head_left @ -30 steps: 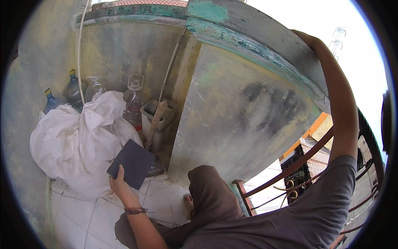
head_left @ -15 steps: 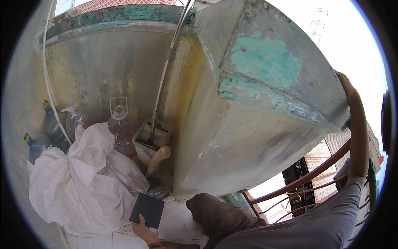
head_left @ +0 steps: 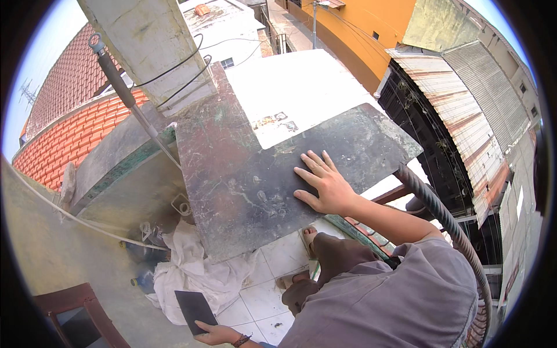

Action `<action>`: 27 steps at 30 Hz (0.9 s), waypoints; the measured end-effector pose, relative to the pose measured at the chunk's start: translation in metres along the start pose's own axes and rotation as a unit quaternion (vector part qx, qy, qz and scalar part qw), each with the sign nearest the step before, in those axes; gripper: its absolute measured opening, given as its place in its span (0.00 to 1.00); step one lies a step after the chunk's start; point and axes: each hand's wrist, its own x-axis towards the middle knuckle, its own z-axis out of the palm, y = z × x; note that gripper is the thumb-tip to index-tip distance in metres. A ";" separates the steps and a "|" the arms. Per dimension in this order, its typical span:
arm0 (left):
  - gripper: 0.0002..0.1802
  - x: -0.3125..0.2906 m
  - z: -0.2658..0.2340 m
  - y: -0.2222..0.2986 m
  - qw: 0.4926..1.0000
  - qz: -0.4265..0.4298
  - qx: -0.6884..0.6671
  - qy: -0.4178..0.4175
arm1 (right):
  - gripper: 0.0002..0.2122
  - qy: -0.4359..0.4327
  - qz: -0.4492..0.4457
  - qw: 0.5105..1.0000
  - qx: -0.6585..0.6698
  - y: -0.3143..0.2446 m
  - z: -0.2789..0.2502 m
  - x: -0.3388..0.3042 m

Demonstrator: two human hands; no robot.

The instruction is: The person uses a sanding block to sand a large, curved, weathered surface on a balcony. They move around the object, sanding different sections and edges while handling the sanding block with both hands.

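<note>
My left hand (head_left: 217, 334) is low in the view, its thumb and fingers closed on the lower edge of a thin, flat, dark rectangle (head_left: 195, 310); what kind of thing it is I cannot tell. Over on the right, my right hand (head_left: 326, 187) rests palm down with fingers spread on a worn, dark concrete wall top (head_left: 243, 180). Nothing is in that hand. A bunched white woven sack (head_left: 180, 278) lies on the floor beside the dark rectangle.
White floor tiles (head_left: 262, 298) lie around my feet. A twisted metal railing (head_left: 441, 209) curves past my right arm. A metal pole (head_left: 125, 90) leans at the wall's left. Large plastic bottles (head_left: 139, 255) stand behind the sack. Roofs spread beyond the wall.
The view has risen and now looks down on the wall top. My right hand, earlier at the wall's far right edge, now shows flat on top. My left hand still holds the dark rectangle.
</note>
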 end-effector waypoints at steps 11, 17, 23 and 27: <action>0.16 -0.086 0.070 0.316 0.869 0.205 -0.371 -0.254 | 0.20 0.224 0.426 0.861 0.164 0.178 -0.137 -0.111; 0.23 -0.256 0.116 0.404 0.632 0.139 -0.408 -0.643 | 0.32 0.242 0.349 0.841 0.335 0.208 -0.141 -0.111; 0.23 -0.413 0.142 0.418 0.375 0.037 -0.378 -0.846 | 0.28 0.297 0.284 0.728 0.548 0.235 -0.134 -0.087; 0.32 -0.442 0.172 0.431 0.345 0.197 -0.287 -0.872 | 0.15 0.473 0.326 0.637 0.514 0.291 -0.117 -0.113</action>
